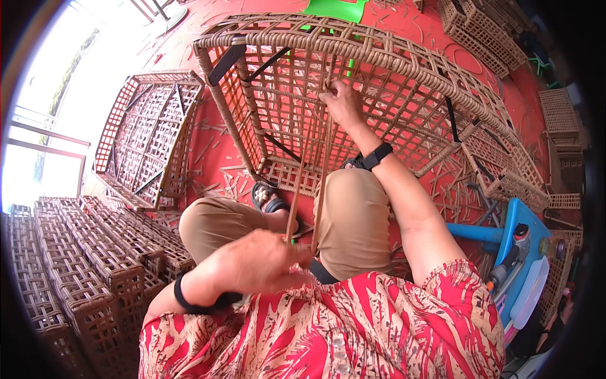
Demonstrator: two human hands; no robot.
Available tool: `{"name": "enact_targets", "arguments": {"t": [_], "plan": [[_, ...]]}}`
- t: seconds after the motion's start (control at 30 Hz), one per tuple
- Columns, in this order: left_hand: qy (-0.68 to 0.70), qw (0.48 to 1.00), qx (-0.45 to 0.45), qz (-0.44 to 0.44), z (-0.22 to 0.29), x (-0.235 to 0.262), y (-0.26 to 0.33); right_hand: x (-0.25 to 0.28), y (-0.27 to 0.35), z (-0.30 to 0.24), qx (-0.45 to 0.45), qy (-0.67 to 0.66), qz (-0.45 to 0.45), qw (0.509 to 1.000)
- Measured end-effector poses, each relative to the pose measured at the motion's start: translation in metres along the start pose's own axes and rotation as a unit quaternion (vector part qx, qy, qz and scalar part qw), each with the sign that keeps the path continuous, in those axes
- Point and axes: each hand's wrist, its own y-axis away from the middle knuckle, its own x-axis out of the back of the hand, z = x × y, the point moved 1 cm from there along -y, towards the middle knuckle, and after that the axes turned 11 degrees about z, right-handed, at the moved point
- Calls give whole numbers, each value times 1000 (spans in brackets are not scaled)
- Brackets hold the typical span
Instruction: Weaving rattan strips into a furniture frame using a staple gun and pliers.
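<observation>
A large rectangular wicker frame (pixel 404 60) with an open lattice and black corner braces stands tilted before my knees. My right hand (pixel 344 104) reaches inside it, thumb and fingers pinched on a brown wicker strip (pixel 323 189) where it meets the lattice. The strip's long loose lengths run down between my knees toward my left hand (pixel 259 260). Near my chest, that hand is closed round the strip, slightly blurred, its fingertips partly hidden. Both wrists carry dark bands.
Another woven frame (pixel 148 136) leans at the left, above stacked wicker panels (pixel 82 259). At the right, a blue stool (pixel 514 234) carries a power drill (pixel 512 256) and other tools. Cut strip scraps litter the red floor (pixel 218 148). A green plastic piece (pixel 338 9) lies beyond the frame.
</observation>
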Motion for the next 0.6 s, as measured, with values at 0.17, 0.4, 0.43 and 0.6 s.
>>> {"name": "enact_targets", "arguments": {"t": [0.17,0.4,0.43,0.6], "plan": [[233,958,-140,-92,38,30,-9,-15,-9,18,66,11,1,998],[175,939,-231,-186,37,-6,-65,-13,-5,17,82,-28,-6,996],[210,928,-242,-192,44,-1,-67,-15,-3,14,80,-47,1,996],[292,897,-280,-179,47,-8,-68,-13,-5,3,84,-3,-6,996]]}}
